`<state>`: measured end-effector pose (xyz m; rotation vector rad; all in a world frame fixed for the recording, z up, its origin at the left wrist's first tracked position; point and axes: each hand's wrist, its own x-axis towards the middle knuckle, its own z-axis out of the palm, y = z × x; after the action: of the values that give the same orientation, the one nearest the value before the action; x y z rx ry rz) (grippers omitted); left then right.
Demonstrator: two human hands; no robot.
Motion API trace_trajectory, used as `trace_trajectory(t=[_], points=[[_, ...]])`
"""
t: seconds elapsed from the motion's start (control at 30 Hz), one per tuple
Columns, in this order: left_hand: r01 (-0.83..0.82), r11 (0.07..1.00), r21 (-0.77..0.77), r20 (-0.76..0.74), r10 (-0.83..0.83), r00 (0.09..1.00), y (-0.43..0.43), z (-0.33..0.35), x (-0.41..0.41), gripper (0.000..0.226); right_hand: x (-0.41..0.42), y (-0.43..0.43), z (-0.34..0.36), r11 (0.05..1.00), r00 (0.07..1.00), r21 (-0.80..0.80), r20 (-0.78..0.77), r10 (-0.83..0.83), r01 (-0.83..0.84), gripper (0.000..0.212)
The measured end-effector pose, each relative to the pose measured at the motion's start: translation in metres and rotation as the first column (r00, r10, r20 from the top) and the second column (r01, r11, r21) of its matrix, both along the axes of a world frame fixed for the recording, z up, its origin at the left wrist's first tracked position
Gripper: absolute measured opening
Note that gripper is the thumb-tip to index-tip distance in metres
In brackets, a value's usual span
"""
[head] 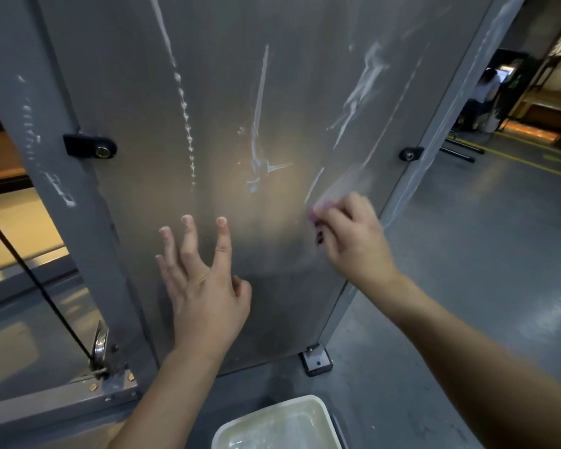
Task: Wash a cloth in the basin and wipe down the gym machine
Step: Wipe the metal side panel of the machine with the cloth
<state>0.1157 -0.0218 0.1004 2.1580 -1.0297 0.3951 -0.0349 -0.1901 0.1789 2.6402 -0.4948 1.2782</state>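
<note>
The grey metal panel of the gym machine is streaked with white soapy trails and drips. The left hand is spread open, fingertips pressed flat against the panel's lower middle, nothing held. The right hand is curled and pressed against the panel near its right edge; a small purple cloth is pinched under the fingers, mostly hidden and blurred. A white rectangular basin holding cloudy water is seen on the grey floor below the panel, between the two forearms. Black bolted brackets are fixed on the grey frame posts at either side. A black cable and a pulley are seen at lower left. A blurred person is seated far back at right.
</note>
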Motion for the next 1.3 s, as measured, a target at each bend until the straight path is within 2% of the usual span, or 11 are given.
trace_trajectory(t=[0.1,0.17,0.33,0.53,0.73,0.87,0.93,1.07,1.13,1.2,1.3], points=[[0.002,1.000,0.005,0.000,-0.002,1.000,-0.001,-0.001,-0.001,0.098,0.014,-0.003,0.041,0.998,0.953,0.017,0.296,-0.060,0.057,0.017],[-0.001,1.000,0.001,0.003,0.001,1.000,-0.001,-0.002,0.000,0.099,0.023,0.004,0.035,0.995,0.938,0.026,0.334,-0.097,0.093,0.019],[0.002,1.000,-0.002,0.004,-0.002,1.000,-0.002,-0.004,0.002,0.101,0.007,0.013,-0.017,0.999,0.989,-0.024,-0.142,-0.029,0.025,0.016],[-0.001,1.000,0.009,0.007,0.001,1.000,-0.002,-0.004,0.002,0.104,0.029,0.010,0.039,0.998,0.936,-0.013,0.347,-0.055,0.064,0.019],[-0.005,1.000,0.009,0.016,0.005,1.000,-0.002,-0.003,0.002,0.106,0.014,0.013,-0.018,0.999,0.993,-0.010,-0.104,0.047,-0.048,0.021],[0.003,0.999,0.032,0.011,-0.003,1.000,-0.001,-0.004,0.001,0.106,0.023,0.002,0.046,0.999,0.956,-0.038,0.291,-0.019,0.032,0.020],[0.009,0.999,0.046,0.008,-0.009,1.000,0.000,-0.004,0.002,0.107,0.031,0.006,0.041,0.998,0.932,0.002,0.359,-0.053,0.056,0.022],[0.004,0.999,0.032,0.006,-0.004,1.000,0.002,-0.003,0.003,0.106,0.019,0.019,-0.044,0.999,0.988,-0.003,-0.153,0.033,-0.034,0.025],[0.012,0.999,0.032,0.003,-0.012,1.000,0.002,-0.002,0.002,0.106,0.009,0.013,-0.040,1.000,0.973,0.019,-0.228,0.026,-0.022,0.026],[0.018,0.999,0.041,-0.006,-0.018,1.000,0.002,-0.001,0.001,0.106,0.010,0.008,-0.007,1.000,1.000,0.003,-0.018,-0.001,0.001,0.023],[0.018,0.998,0.058,-0.015,-0.017,1.000,0.004,-0.001,0.000,0.106,0.020,0.004,0.035,0.998,0.938,0.015,0.341,-0.066,0.064,0.020]])
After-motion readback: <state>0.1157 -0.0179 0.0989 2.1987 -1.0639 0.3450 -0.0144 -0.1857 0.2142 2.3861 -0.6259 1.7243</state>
